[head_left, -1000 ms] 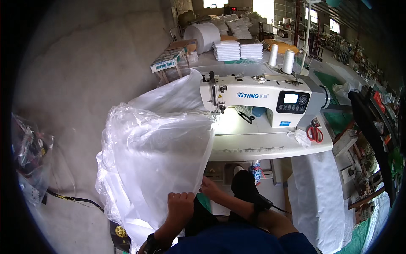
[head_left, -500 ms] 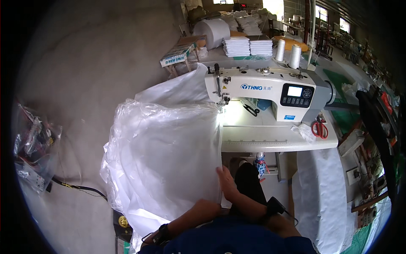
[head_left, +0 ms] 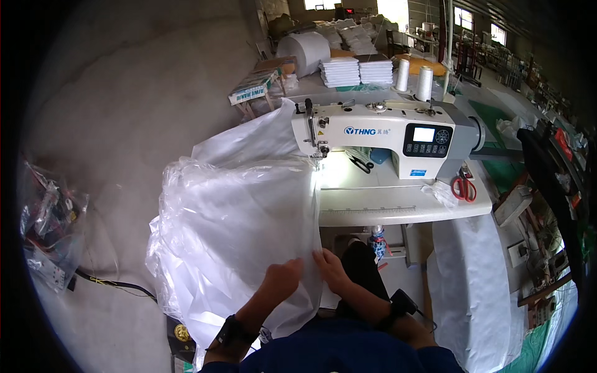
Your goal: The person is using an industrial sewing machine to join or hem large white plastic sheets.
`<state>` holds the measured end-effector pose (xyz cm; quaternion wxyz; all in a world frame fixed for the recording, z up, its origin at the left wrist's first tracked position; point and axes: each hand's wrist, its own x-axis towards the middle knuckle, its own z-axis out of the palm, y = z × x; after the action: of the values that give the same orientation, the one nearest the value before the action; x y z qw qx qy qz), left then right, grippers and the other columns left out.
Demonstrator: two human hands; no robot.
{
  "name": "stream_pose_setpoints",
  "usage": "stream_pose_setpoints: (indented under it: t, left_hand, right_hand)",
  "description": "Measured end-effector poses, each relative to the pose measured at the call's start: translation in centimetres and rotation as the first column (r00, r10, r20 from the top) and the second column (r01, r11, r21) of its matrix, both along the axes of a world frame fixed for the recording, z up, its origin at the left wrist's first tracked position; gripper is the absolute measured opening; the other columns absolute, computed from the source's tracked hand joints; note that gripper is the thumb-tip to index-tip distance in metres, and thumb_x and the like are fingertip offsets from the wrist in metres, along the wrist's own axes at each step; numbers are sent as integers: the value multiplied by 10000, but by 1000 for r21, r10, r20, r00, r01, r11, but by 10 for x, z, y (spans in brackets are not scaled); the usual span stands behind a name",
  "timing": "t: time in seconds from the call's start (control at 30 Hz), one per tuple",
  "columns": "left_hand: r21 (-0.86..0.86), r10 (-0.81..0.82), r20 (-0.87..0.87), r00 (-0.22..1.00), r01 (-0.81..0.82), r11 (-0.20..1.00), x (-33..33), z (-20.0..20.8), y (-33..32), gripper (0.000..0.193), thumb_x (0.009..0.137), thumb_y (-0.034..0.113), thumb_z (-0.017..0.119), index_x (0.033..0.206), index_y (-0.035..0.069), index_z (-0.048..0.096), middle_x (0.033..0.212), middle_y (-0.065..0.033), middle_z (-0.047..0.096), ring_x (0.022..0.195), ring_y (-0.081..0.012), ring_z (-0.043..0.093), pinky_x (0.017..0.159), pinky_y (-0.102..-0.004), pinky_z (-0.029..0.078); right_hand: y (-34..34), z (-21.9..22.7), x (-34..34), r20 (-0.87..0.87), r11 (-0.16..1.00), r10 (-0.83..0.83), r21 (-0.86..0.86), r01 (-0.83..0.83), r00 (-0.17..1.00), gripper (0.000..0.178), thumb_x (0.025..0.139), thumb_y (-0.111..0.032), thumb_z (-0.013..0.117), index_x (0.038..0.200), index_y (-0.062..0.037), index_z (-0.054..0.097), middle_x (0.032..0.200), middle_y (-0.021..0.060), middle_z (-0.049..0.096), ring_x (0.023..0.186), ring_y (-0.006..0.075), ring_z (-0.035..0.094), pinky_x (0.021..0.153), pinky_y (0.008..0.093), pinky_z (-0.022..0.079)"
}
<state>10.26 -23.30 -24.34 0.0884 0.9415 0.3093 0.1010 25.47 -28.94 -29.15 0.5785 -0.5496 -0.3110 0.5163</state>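
A white sheet with clear plastic film (head_left: pixel 242 224) over it hangs across the left of the sewing machine (head_left: pixel 385 133). Its right edge runs up under the lit needle area. My left hand (head_left: pixel 284 278) is closed on the film near that edge, fingers curled in a pinch. Beside it, my right hand (head_left: pixel 331 271) grips the sheet's right edge, below the front of the machine table (head_left: pixel 373 214). Some fingertips of both hands are hidden.
Red-handled scissors (head_left: pixel 463 188) and black-handled snips (head_left: pixel 361 165) lie on the machine table. Thread cones (head_left: pixel 424 84) stand behind the machine. White material (head_left: pixel 463 280) hangs at the right. A bag of parts (head_left: pixel 53 224) and a black cable (head_left: pixel 118 281) are at the left.
My left hand has moved up and forward over the sheet, toward my right hand. The right hand stays at the edge. The whole view has shifted slightly.
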Motion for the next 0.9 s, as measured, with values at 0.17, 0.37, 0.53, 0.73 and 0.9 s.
stream_pose_setpoints:
  t: [0.17,0.37,0.53,0.73,0.9]
  left_hand:
    - [22,-118,-92,989,120,993,25,2,-34,91,807,113,519,765,48,568,674,-129,619,612,-318,637,513,-431,501]
    - [-140,-363,-302,882,335,932,0,-4,-47,120,828,163,536,839,65,603,670,-114,625,620,-294,648,505,-400,511]
    - [-358,-402,-317,859,284,889,-6,11,-56,205,881,265,523,958,110,632,914,-110,649,829,-245,648,662,-388,523]
    - [-359,-68,155,985,121,925,-22,9,-54,232,880,272,554,877,59,645,858,-132,650,760,-300,643,679,-386,508]
    - [74,259,480,838,-333,940,-42,-9,31,220,810,177,643,986,46,623,1012,-137,623,969,-331,571,836,-434,447]
  right_hand:
    - [22,-13,7,360,974,-199,174,144,911,350,928,-213,481,1187,23,492,962,164,629,863,248,619,756,334,478]
    - [17,-6,-12,582,978,-210,119,173,786,497,881,-82,439,1358,-14,317,949,296,589,895,445,585,776,465,462]
    - [29,-25,-4,567,976,-212,165,142,796,527,895,-56,410,1401,-46,263,936,327,570,880,436,594,760,413,473]
    - [49,-25,4,497,942,-317,264,207,808,547,891,-45,420,1412,-84,256,877,336,563,840,428,605,760,394,472]
    - [53,-1,14,779,977,-209,144,155,592,557,832,-54,460,1360,30,303,726,249,602,702,386,628,658,443,486]
